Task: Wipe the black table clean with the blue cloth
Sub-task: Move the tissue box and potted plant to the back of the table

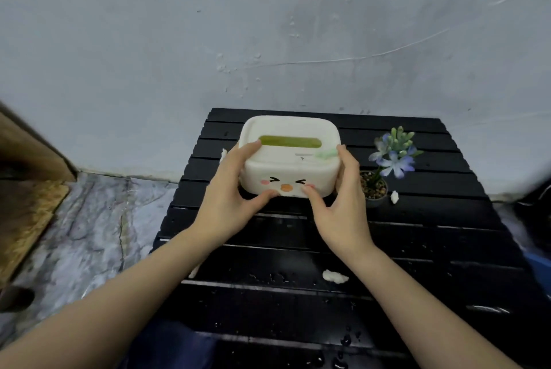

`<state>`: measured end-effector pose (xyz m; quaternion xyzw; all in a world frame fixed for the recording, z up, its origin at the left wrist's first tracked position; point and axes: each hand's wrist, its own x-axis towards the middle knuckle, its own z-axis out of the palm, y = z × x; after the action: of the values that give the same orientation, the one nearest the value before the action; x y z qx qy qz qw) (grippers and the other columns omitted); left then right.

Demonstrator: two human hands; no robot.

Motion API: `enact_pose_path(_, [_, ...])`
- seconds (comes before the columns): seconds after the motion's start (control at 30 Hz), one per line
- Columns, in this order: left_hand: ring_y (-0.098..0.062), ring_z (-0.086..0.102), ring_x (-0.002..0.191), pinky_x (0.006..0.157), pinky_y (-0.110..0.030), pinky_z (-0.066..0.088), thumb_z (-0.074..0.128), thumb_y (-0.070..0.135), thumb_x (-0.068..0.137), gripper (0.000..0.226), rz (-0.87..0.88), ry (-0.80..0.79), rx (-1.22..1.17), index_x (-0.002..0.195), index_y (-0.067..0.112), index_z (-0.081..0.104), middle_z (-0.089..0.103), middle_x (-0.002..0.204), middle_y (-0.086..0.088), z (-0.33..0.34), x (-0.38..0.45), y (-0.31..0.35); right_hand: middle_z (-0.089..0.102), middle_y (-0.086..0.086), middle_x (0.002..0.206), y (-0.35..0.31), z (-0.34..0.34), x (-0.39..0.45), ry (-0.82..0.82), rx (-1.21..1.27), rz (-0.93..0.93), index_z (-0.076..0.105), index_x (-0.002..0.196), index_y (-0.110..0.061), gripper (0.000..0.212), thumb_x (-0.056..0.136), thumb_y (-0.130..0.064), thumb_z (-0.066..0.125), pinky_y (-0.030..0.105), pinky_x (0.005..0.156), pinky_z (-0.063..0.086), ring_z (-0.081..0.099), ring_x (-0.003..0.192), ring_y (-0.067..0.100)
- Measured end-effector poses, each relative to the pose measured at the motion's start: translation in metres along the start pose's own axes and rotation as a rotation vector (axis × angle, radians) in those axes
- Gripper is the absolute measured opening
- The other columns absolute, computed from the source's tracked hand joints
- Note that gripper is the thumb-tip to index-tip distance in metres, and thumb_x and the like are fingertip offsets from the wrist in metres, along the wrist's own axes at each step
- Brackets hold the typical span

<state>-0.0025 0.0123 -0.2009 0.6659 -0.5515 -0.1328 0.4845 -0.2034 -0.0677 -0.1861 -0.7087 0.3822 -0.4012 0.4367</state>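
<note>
Gripping white tissue box (290,156), green slot on lid, contents hidden, far-centre on black desk (417,237).
Left hand (229,198) and right hand (340,207) clasp its sides; blue cloth unseen.

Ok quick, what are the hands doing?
Left hand: holding the white plastic tissue box with a cartoon face.
Right hand: holding the same box.

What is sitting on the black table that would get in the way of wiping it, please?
A white tissue box, gripped by both hands, a small potted plant beside it, and white scraps among water drops on the table.
</note>
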Motion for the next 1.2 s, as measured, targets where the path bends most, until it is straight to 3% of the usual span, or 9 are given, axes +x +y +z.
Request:
enact_pose_path(0.13, [-0.014,0.044,0.139,0.102,-0.046,0.051,0.083,0.04,0.073,0.086,0.022,0.063,-0.013,0.146,0.039,0.038,0.04,0.148,0.02,0.002,0.046,-0.009,0.038,0.003,0.155,-0.013,0.014,0.048,0.064,0.032,0.019,0.027,0.147,-0.028,0.083,0.084,-0.003,0.074,0.043,0.113,0.042,0.04,0.141,0.015])
enact_pose_path(0.27, [-0.008,0.041,0.138,0.105,-0.046,0.049,0.082,0.037,0.072,0.086,-0.015,0.081,-0.013,0.145,0.04,0.037,0.041,0.147,0.019,0.012,0.084,-0.023,0.045,0.0,0.146,-0.011,0.03,0.087,0.14,0.015,0.058,0.031,0.146,-0.026,0.08,0.082,0.001,0.073,0.033,0.109,0.044,0.046,0.129,0.01])
enact_pose_path(0.5, [-0.003,0.04,0.134,0.112,-0.036,0.041,0.08,0.034,0.072,0.086,-0.045,0.054,0.052,0.145,0.04,0.034,0.042,0.147,0.014,0.027,0.106,-0.037,0.048,-0.001,0.141,0.01,0.037,0.119,0.159,-0.056,0.103,0.035,0.144,-0.024,0.075,0.083,0.0,0.072,0.038,0.11,0.044,0.047,0.129,0.015])
enact_pose_path(0.7, [-0.013,0.048,0.131,0.107,-0.045,0.045,0.082,0.033,0.072,0.089,-0.094,-0.019,0.104,0.146,0.04,0.034,0.048,0.145,0.012,0.017,0.116,-0.032,0.04,0.002,0.147,0.009,0.041,0.128,0.123,-0.14,0.093,0.028,0.148,-0.021,0.075,0.086,-0.002,0.066,0.043,0.112,0.04,0.042,0.134,0.02])
enact_pose_path(0.87, [-0.02,0.042,0.136,0.111,-0.044,0.041,0.083,0.037,0.073,0.101,-0.095,-0.018,0.105,0.154,0.029,0.024,0.042,0.149,0.004,0.01,0.105,-0.012,0.02,0.015,0.158,-0.014,0.046,0.118,0.112,-0.245,0.124,0.015,0.152,-0.015,0.089,0.084,-0.018,0.071,0.052,0.118,0.026,0.015,0.148,0.033])
enact_pose_path(0.93, [-0.025,0.043,0.135,0.11,-0.046,0.041,0.081,0.041,0.074,0.096,-0.107,0.072,0.153,0.152,0.02,0.03,0.045,0.148,0.0,0.01,0.095,0.0,0.021,0.012,0.158,-0.028,0.045,0.098,0.094,-0.218,0.044,0.015,0.154,-0.018,0.084,0.088,-0.021,0.068,0.049,0.118,0.029,0.018,0.148,0.029])
enact_pose_path(1.03, [-0.019,0.046,0.128,0.108,-0.042,0.04,0.072,0.045,0.078,0.072,-0.094,0.2,0.206,0.14,0.024,0.043,0.052,0.139,0.006,0.011,0.068,0.02,0.027,0.005,0.156,-0.045,0.031,0.053,-0.046,-0.213,-0.101,0.02,0.152,-0.026,0.072,0.094,-0.028,0.062,0.032,0.113,0.035,0.031,0.141,0.016])
enact_pose_path(1.13, [-0.009,0.05,0.116,0.101,-0.022,0.041,0.069,0.041,0.083,0.047,0.006,0.232,0.158,0.125,0.028,0.054,0.058,0.124,0.013,0.017,0.037,0.038,0.036,-0.005,0.154,-0.052,0.005,0.003,-0.21,-0.332,-0.292,0.033,0.148,-0.029,0.059,0.095,-0.03,0.06,0.019,0.113,0.028,0.025,0.145,0.005])
enact_pose_path(1.2, [-0.008,0.052,0.113,0.095,-0.011,0.036,0.07,0.035,0.086,0.038,0.077,0.202,0.142,0.121,0.027,0.057,0.061,0.12,0.013,0.025,0.019,0.049,0.05,-0.004,0.144,-0.049,-0.016,-0.026,-0.236,-0.422,-0.393,0.044,0.144,-0.023,0.051,0.096,-0.025,0.06,0.022,0.114,0.031,0.035,0.141,0.01])
